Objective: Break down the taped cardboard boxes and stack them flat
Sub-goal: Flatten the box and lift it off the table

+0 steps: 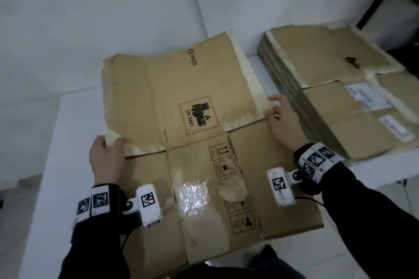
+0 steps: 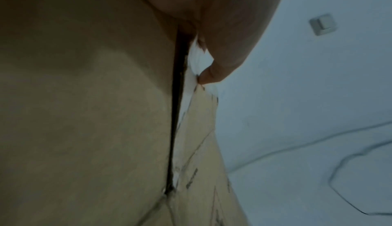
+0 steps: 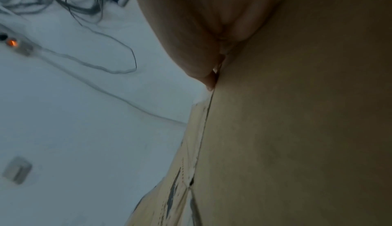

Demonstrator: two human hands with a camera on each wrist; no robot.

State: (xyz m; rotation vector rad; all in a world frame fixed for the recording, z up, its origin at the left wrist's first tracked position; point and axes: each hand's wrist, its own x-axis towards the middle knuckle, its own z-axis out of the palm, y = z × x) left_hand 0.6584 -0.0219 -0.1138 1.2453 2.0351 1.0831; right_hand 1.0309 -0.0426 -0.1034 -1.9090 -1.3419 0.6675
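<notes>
On the white table [image 1: 52, 133], right in front of the person, lies the flattened box [image 1: 204, 165] — its near half rests flat while the far flap [image 1: 181, 88], printed with a battery warning mark, tilts up from the crease. A stack of flattened boxes [image 1: 335, 102] sits just beside it on the right, well squared.

The left hand [image 1: 105, 161] pinches the flap's near left corner, thumb on top over a patch of torn tape [image 1: 113, 140]; the left wrist view shows a fingertip [image 2: 208, 77] pressed to that pale edge. The right hand [image 1: 283, 118] holds the flap's right corner, fingers curled over the edge, and the right wrist view shows its fingertips [image 3: 210, 80] tucked into the slit beside the panel.

The step in hand looks like folding or flattening this flap so the sheet can join the stack. To do it well, both corners should move together — an uneven pull would likely twist the panel and tear it further along the slits. Pressing along the crease afterwards should stop the flap springing up. The shiny tape patch [image 1: 192, 197] on the near half seems loose and may catch, so sliding the sheet rather than dragging it across the stack's edge would be wiser.
</notes>
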